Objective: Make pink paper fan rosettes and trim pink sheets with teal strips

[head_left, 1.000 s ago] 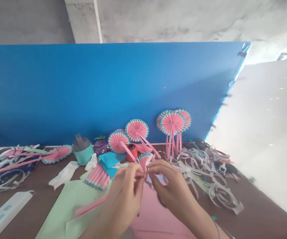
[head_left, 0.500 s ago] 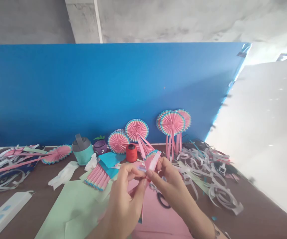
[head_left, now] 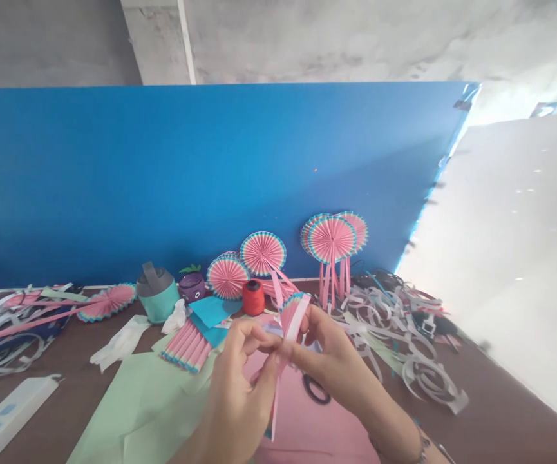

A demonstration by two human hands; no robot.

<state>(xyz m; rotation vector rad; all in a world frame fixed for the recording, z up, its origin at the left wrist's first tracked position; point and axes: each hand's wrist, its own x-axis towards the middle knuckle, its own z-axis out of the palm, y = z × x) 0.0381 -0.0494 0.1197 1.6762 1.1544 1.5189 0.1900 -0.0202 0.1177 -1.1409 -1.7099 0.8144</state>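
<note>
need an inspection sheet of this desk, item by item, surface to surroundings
surface: brown table, partly covered by a green sheet and a pink sheet
job's things: pleated paper between the hands; round paper fans near the blue partition; red spool
clutter: white strips tangled at right, more at left; crumpled tissue; lidded cup
hands: left hand and right hand both pinching the pleated paper
cables: cannot tell; dark tangle at back right unclear
surroundings: partition behind; pale wall at right
</note>
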